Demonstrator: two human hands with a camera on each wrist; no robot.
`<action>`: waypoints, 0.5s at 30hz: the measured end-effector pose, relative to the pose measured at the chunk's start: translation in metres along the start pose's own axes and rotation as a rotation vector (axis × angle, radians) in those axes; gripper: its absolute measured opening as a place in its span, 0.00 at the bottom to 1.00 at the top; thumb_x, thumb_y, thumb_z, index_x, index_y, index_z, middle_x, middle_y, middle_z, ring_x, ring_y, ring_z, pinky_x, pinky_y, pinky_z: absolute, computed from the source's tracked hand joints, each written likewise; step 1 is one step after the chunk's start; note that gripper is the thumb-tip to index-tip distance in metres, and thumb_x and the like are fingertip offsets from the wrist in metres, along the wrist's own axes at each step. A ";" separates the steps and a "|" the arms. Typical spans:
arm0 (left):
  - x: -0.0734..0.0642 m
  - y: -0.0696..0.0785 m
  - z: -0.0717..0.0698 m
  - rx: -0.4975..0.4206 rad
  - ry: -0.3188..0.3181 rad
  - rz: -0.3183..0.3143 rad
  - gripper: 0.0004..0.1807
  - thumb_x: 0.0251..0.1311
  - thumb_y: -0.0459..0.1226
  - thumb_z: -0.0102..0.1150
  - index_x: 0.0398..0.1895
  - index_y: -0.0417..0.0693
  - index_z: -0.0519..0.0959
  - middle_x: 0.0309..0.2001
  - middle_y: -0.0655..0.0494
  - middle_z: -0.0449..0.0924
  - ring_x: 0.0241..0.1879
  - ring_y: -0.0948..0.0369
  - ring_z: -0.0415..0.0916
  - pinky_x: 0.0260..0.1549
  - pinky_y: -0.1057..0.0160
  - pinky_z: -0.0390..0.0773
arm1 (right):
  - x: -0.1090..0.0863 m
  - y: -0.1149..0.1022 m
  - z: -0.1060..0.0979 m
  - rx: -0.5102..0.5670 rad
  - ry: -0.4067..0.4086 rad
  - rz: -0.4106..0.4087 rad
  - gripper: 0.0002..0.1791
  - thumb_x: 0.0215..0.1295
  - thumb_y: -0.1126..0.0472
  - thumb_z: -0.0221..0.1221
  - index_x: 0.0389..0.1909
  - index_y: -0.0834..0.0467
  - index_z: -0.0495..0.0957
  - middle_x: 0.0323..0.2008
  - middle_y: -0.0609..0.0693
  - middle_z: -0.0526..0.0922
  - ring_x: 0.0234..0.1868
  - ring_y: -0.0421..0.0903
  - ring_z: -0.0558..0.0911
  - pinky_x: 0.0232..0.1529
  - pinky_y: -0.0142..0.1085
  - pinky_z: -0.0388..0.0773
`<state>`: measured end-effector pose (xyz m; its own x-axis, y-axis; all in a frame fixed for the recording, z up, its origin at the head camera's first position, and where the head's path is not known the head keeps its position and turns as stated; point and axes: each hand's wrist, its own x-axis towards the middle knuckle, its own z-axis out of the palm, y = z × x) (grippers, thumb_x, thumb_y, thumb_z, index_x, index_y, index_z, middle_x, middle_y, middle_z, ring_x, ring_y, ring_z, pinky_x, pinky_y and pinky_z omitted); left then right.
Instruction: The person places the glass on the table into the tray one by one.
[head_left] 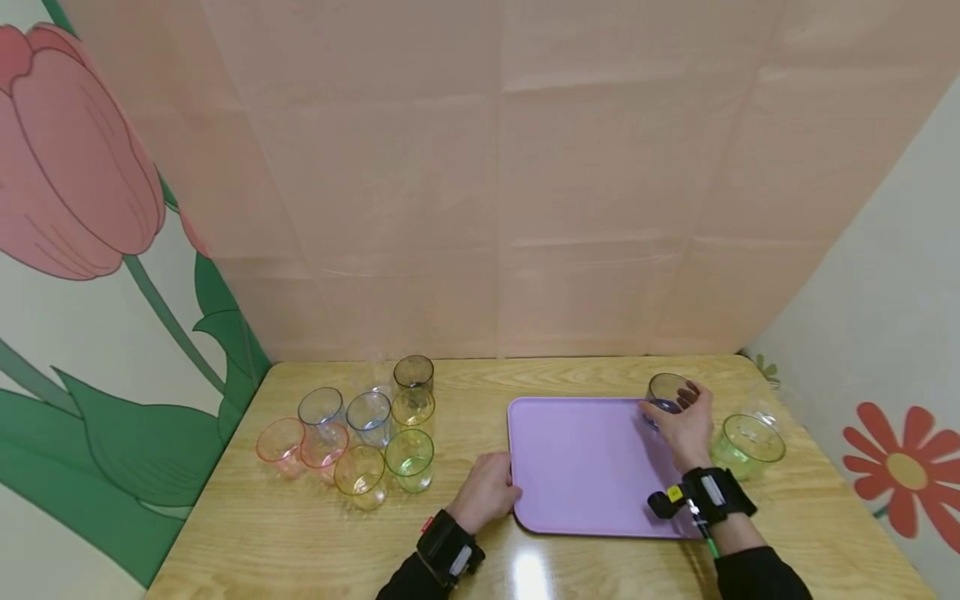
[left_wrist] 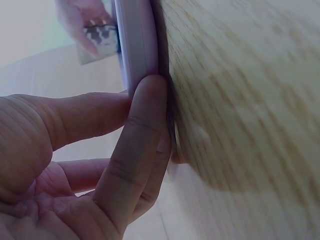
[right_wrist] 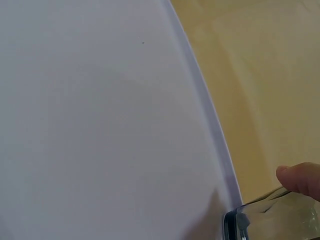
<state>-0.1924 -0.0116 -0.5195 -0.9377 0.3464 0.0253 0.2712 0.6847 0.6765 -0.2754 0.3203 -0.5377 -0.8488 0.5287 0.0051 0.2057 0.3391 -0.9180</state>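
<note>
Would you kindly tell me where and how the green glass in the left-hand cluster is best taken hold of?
I would grip the green glass round its wall, below the rim, coming from the right, the side facing the purple tray: it appears upright, and a yellow glass sits close on its left.

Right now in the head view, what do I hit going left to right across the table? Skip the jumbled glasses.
Leftmost pink-rimmed glass → nearer green-rimmed glass → left hand → purple tray → right hand with dark-rimmed glass → far-right green glass.
</note>
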 end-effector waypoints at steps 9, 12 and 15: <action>-0.001 -0.001 0.001 -0.024 -0.006 0.008 0.13 0.46 0.24 0.64 0.18 0.45 0.71 0.16 0.63 0.64 0.17 0.67 0.63 0.13 0.70 0.64 | 0.001 0.003 -0.001 -0.026 0.026 0.011 0.56 0.55 0.59 0.71 0.76 0.54 0.43 0.73 0.62 0.57 0.73 0.60 0.59 0.70 0.54 0.61; 0.000 -0.001 0.001 -0.003 0.002 0.031 0.13 0.45 0.25 0.64 0.17 0.45 0.71 0.16 0.64 0.62 0.16 0.67 0.62 0.12 0.70 0.62 | 0.002 0.003 -0.001 -0.022 0.036 0.009 0.56 0.55 0.58 0.71 0.76 0.55 0.42 0.73 0.62 0.57 0.72 0.61 0.59 0.70 0.54 0.60; 0.000 -0.001 0.001 0.019 0.011 0.053 0.12 0.44 0.25 0.64 0.16 0.46 0.71 0.15 0.66 0.60 0.16 0.68 0.61 0.12 0.71 0.61 | 0.003 0.003 -0.002 -0.024 0.043 0.013 0.56 0.54 0.58 0.71 0.75 0.55 0.42 0.73 0.62 0.58 0.72 0.61 0.59 0.70 0.54 0.60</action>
<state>-0.1928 -0.0118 -0.5211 -0.9242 0.3756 0.0694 0.3249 0.6774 0.6600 -0.2769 0.3244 -0.5400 -0.8246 0.5657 0.0107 0.2286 0.3504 -0.9083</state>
